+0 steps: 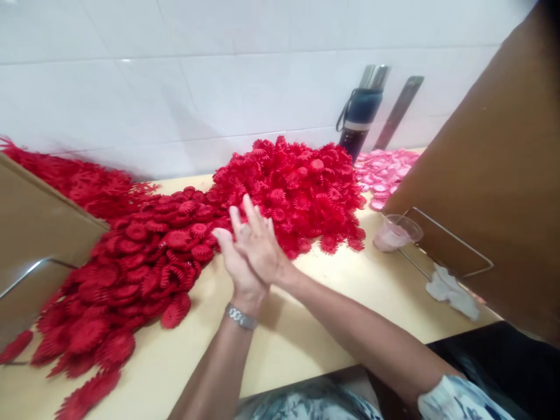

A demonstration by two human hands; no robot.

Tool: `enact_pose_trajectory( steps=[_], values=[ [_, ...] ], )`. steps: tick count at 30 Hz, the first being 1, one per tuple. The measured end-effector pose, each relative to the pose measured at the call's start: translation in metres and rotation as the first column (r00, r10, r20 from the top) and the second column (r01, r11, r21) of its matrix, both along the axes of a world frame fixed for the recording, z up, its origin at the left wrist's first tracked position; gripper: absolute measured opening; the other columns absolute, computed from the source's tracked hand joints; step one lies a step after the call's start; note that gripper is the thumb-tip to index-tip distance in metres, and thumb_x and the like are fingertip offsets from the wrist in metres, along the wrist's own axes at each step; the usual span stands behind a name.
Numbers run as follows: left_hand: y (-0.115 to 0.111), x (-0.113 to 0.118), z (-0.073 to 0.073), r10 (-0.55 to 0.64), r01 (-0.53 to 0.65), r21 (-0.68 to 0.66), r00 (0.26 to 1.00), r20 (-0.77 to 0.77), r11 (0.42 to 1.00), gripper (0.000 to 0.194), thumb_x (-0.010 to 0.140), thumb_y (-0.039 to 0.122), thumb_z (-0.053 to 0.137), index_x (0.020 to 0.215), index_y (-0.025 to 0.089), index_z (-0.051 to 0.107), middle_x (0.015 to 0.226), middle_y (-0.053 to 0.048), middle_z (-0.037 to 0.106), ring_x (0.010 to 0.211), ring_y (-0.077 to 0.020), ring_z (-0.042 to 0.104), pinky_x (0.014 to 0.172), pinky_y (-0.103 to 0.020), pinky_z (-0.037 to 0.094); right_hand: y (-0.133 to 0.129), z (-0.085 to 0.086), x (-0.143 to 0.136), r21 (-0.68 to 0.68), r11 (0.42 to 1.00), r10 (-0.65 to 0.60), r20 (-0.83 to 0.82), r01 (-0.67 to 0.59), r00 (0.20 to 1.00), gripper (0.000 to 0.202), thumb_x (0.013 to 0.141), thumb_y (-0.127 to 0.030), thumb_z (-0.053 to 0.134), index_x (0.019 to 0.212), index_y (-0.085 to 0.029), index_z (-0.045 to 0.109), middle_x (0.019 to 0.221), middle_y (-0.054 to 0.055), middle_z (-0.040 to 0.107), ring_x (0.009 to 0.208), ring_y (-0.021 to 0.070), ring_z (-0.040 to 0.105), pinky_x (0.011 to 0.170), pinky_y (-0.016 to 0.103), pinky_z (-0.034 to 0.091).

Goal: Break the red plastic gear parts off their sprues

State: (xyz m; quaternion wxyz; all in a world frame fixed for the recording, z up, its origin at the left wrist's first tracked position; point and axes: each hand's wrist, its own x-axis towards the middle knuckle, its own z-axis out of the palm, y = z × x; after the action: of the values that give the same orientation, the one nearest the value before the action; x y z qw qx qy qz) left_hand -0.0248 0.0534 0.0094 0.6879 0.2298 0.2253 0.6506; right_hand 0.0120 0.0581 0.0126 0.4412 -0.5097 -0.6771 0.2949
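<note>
My left hand (pixel 239 269) and my right hand (pixel 263 252) are laid palm to palm above the table (pixel 324 309), the right one across the left. Their fingers stretch out, pointing away from me. Whether anything lies between the palms is hidden. A silver bracelet or watch band (pixel 241 317) circles my left wrist. Just beyond my fingers rises a large heap of red flower-shaped pieces with notched edges (pixel 301 186). To the left spreads a pile of flatter red scalloped discs (pixel 140 268), close to my left thumb.
Red frilly strips (pixel 83 181) lie at the far left. Pink petal-like pieces (pixel 387 169) sit right of a dark blue bottle (pixel 361 119). A clear cup (pixel 391 233) and crumpled white tissue (pixel 452 291) are near the right brown panel (pixel 494 157). Another panel (pixel 39 227) stands left.
</note>
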Motion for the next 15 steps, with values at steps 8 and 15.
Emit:
enact_pose_trajectory(
  steps=[8, 15],
  values=[
    [0.002, -0.009, -0.004, -0.050, 0.045, -0.068, 0.996, -0.075, 0.997, 0.060, 0.077, 0.072, 0.021, 0.122, 0.042, 0.049, 0.138, 0.006, 0.042, 0.131, -0.0202, 0.033, 0.104, -0.043, 0.028, -0.024, -0.004, 0.005, -0.024, 0.996, 0.088, -0.033, -0.089, 0.996, 0.066, 0.087, -0.062, 0.010, 0.144, -0.028, 0.004, 0.149, -0.004, 0.007, 0.137, 0.0154, -0.001, 0.111, 0.043, -0.005],
    [-0.004, 0.007, -0.001, 0.013, -0.010, 0.074, 0.999, -0.034, 0.997, 0.061, 0.080, 0.067, 0.026, 0.130, 0.036, 0.042, 0.143, 0.002, 0.036, 0.131, -0.0187, 0.031, 0.108, -0.038, 0.024, 0.004, -0.001, 0.015, 0.012, 0.999, -0.045, -0.076, 0.046, 0.996, 0.063, 0.090, -0.056, 0.016, 0.144, -0.026, 0.004, 0.149, -0.001, 0.013, 0.137, 0.0203, 0.005, 0.110, 0.050, -0.001]
  ],
)
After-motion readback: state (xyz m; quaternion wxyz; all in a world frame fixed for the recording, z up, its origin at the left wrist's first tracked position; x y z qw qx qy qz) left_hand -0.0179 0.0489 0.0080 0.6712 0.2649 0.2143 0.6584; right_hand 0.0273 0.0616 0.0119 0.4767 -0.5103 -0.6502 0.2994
